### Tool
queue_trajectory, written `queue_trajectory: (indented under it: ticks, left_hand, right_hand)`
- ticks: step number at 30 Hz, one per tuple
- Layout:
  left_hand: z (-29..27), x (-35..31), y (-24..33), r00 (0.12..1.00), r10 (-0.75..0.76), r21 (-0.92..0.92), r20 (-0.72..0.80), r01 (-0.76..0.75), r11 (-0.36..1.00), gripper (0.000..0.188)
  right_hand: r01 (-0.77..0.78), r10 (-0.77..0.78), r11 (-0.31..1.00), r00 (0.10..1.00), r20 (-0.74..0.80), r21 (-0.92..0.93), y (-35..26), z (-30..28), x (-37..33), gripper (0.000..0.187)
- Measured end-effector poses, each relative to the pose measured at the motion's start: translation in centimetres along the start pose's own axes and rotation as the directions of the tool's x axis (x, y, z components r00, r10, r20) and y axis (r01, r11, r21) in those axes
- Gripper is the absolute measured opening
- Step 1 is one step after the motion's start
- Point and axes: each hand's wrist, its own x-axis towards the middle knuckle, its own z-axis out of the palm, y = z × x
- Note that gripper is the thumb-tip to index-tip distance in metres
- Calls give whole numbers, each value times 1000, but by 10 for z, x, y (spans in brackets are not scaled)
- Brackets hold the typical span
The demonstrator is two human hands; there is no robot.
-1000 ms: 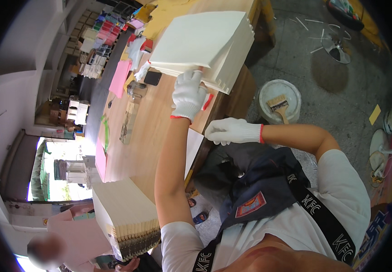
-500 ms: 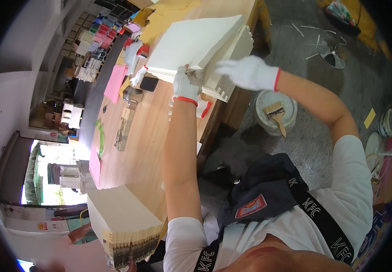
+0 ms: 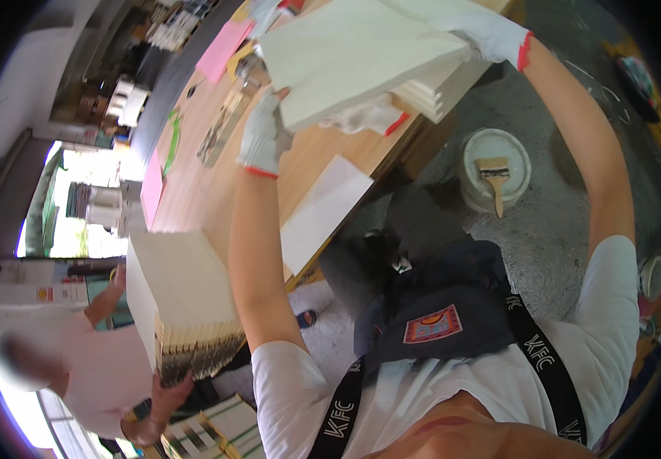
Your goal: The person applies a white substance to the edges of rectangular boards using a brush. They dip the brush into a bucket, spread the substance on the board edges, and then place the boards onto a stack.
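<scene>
A thick stack of cream-white sheets (image 3: 345, 61) is held tilted between my hands, above the far part of the table. My left hand (image 3: 265, 134), in a white knit glove with a red cuff, is closed on its near left corner, thumb on top. My right hand (image 3: 491, 34), gloved the same way, grips the stack's right side; its fingertips are partly hidden. Below lies another layered pile of cream blocks (image 3: 430, 96) at the table edge. A loose white glove (image 3: 368, 116) with a red cuff rests beside that pile.
The wooden table (image 3: 307, 180) bears a white sheet (image 3: 326, 210) at its near edge and pink sheets (image 3: 225, 50) farther left. A bucket (image 3: 525, 164) with a brush (image 3: 492, 180) stands on the floor, right. At left, another person (image 3: 105, 356) holds a tall paper stack (image 3: 185, 275).
The upper stack has come away from the pile, moving left and nearer. My left hand has moved left with it; my right hand has gone from open air onto its right side.
</scene>
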Motion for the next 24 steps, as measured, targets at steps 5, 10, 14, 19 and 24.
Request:
queue_trajectory:
  ticks: [5, 10, 14, 19, 24]
  left_hand:
    - [-88, -106, 4, 970, 9, 156, -244, 30, 987, 45]
    - [-174, -141, -50, 935, -15, 79, -354, 47, 996, 48]
    - [-250, -139, -125, 980, -28, -85, -195, 11, 996, 52]
    - [-243, -130, -122, 974, -107, -147, -199, 78, 986, 52]
    - [-213, -143, -107, 875, 145, 795, -462, 336, 505, 54]
  right_hand:
    - [81, -70, 984, 995, 73, -161, 23, 111, 34, 33]
    - [89, 10, 732, 990, 141, -675, 85, 185, 85, 46]
    - [140, -50, 142, 990, 134, -980, 111, 226, 92, 55]
    - [-23, 186, 708, 970, 154, -706, 127, 229, 95, 48]
    - [92, -33, 621, 995, 90, -779, 137, 235, 85, 43]
